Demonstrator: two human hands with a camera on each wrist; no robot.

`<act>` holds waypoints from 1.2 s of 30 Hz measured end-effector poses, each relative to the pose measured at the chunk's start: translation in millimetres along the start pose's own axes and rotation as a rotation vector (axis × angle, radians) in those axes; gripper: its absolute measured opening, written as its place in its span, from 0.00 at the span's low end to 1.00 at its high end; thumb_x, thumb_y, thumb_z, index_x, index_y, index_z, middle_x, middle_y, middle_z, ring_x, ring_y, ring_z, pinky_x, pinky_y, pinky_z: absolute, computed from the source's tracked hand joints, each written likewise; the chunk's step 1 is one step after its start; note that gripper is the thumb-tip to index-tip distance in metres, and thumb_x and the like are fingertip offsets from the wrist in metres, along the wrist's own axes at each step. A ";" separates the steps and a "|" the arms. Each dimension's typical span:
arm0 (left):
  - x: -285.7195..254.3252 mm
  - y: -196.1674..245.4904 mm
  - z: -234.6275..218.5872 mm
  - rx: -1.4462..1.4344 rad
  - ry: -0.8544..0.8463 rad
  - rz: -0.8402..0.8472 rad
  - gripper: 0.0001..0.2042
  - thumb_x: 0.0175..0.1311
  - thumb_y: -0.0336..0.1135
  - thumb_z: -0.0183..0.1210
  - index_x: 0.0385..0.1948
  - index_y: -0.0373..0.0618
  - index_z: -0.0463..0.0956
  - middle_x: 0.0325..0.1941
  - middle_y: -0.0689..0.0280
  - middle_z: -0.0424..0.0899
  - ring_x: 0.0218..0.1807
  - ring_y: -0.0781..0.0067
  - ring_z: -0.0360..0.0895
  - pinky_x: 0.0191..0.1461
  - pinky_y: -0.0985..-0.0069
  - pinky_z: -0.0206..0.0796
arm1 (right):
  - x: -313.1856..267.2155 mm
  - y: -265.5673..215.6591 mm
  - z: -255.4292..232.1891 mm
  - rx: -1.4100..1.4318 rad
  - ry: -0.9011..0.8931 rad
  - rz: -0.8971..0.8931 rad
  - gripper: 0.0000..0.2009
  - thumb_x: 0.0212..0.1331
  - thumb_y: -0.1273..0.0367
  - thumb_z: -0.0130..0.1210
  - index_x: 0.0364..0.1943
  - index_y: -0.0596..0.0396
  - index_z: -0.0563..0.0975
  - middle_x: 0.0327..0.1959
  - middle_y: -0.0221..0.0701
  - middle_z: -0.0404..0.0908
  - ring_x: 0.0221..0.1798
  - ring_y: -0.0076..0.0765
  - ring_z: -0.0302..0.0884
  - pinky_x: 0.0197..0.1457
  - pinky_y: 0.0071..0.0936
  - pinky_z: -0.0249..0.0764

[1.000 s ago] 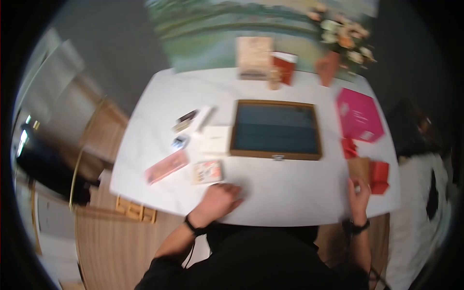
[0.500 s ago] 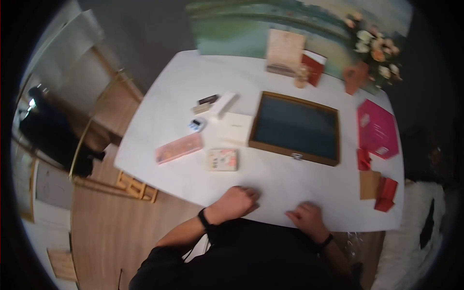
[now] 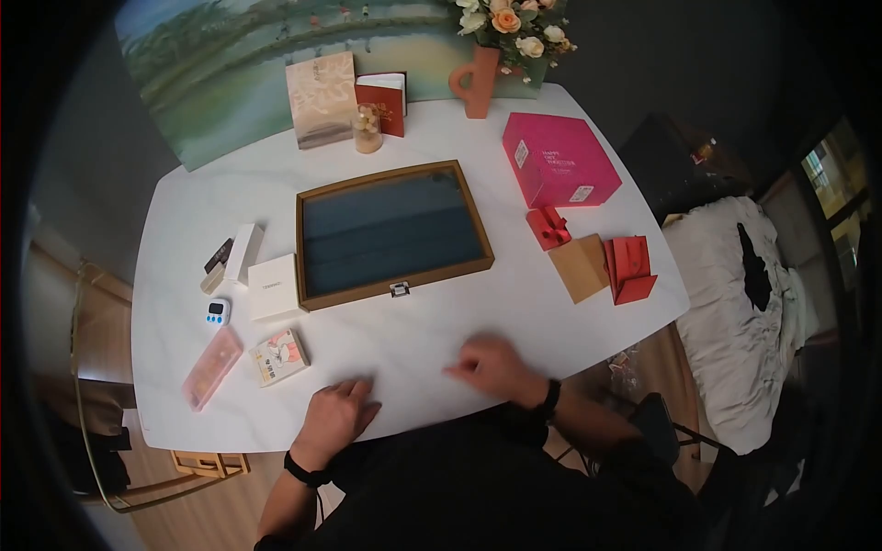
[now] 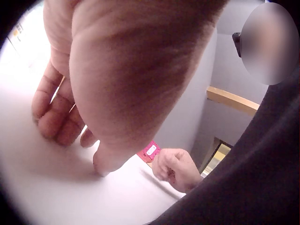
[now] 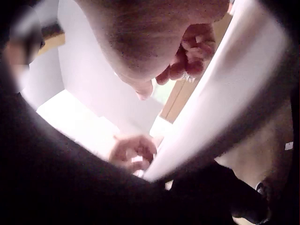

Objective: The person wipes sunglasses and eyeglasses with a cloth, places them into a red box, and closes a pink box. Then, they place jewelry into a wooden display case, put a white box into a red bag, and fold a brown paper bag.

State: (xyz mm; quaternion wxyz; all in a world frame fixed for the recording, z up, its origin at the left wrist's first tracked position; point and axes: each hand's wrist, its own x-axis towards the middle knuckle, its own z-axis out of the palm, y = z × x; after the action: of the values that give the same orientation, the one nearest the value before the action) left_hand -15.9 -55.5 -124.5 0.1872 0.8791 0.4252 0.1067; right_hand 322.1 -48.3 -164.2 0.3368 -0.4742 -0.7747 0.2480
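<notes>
Your left hand (image 3: 333,418) rested near the front edge of the white, marble-look counter (image 3: 404,344), its fingers relaxed and nothing in its grasp. The left wrist view showed your thumb and fingertips at the surface. Your right hand (image 3: 501,367), slightly blurred, was at the same front edge, fingers loosely curled; you appeared to be holding nothing in it.

Nearest your left hand, just beyond the fingertips and apart from them, lay a small cream box with a pink illustrated lid (image 3: 280,357). Beyond it to the left was a long, translucent pink plastic case (image 3: 212,369). Ahead of both hands, mid-counter, lay a flat wooden-framed case with a dark blue-grey panel (image 3: 393,234), its silver metal clasp (image 3: 399,290) facing you. A square white box (image 3: 274,286) sat just beside the frame's left side. To the right, well apart from your right hand, lay a flat brown paper envelope (image 3: 580,268).

You seemed to be in a pause between handling steps, with nothing lifted. Handling any of these things would have called first for a forward reach: leftward for the illustrated box, straight ahead for the clasp, with fingers spread before contact.
</notes>
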 end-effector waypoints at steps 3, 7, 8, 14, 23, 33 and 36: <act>-1.1 0.4 -1.3 0.008 0.000 -0.015 0.18 0.64 0.37 0.73 0.51 0.40 0.81 0.39 0.55 0.87 0.41 0.49 0.88 0.46 0.57 0.82 | 36.1 33.4 -57.2 -0.032 0.342 0.304 0.13 0.64 0.63 0.74 0.33 0.55 0.81 0.34 0.38 0.82 0.37 0.49 0.81 0.43 0.43 0.78; 0.5 -3.2 2.2 0.002 0.039 0.021 0.17 0.64 0.37 0.73 0.50 0.39 0.81 0.37 0.56 0.86 0.40 0.49 0.87 0.45 0.57 0.81 | 78.1 130.3 -122.8 -0.721 0.619 0.203 0.28 0.60 0.59 0.77 0.56 0.61 0.78 0.45 0.47 0.85 0.53 0.59 0.82 0.58 0.48 0.79; 0.5 -2.3 1.7 0.001 0.017 -0.002 0.18 0.63 0.36 0.74 0.50 0.39 0.81 0.38 0.55 0.87 0.40 0.48 0.87 0.45 0.57 0.81 | 83.2 125.9 -131.1 -0.722 0.624 0.208 0.28 0.60 0.59 0.77 0.56 0.61 0.78 0.45 0.47 0.85 0.53 0.59 0.82 0.58 0.48 0.79; 0.5 0.5 0.3 0.000 0.003 -0.037 0.19 0.62 0.36 0.74 0.51 0.39 0.82 0.39 0.54 0.87 0.41 0.47 0.88 0.45 0.56 0.82 | 93.8 155.3 -135.6 -0.718 0.200 0.644 0.36 0.54 0.54 0.78 0.60 0.64 0.77 0.54 0.54 0.83 0.60 0.61 0.82 0.65 0.52 0.78; 3.4 -7.5 -1.1 -0.093 -0.047 -0.082 0.15 0.63 0.37 0.75 0.45 0.42 0.82 0.40 0.55 0.89 0.39 0.46 0.88 0.43 0.57 0.82 | 68.2 81.5 -115.1 -0.319 0.400 0.316 0.35 0.54 0.70 0.76 0.67 0.64 0.74 0.62 0.50 0.81 0.64 0.62 0.79 0.69 0.49 0.78; 64.5 23.0 -33.3 -0.746 0.052 -0.267 0.42 0.55 0.38 0.83 0.71 0.37 0.70 0.54 0.55 0.86 0.46 0.56 0.90 0.51 0.64 0.84 | 57.0 -28.5 -43.5 0.145 -0.272 -0.057 0.38 0.55 0.67 0.78 0.71 0.51 0.74 0.66 0.40 0.77 0.65 0.50 0.81 0.69 0.40 0.81; 74.0 27.8 -32.5 -0.540 0.221 0.022 0.45 0.52 0.33 0.85 0.74 0.39 0.68 0.66 0.55 0.82 0.54 0.54 0.89 0.61 0.65 0.84 | 70.2 -43.3 -27.3 0.132 -0.274 -0.106 0.37 0.56 0.66 0.77 0.71 0.53 0.74 0.67 0.41 0.76 0.68 0.50 0.79 0.69 0.42 0.81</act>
State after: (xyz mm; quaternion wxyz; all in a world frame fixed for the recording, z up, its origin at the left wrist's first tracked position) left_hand 38.0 -5.2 -81.2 0.3656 0.7851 0.3897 0.3132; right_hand 295.5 -1.7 -95.8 0.2712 -0.3714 -0.8194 0.3424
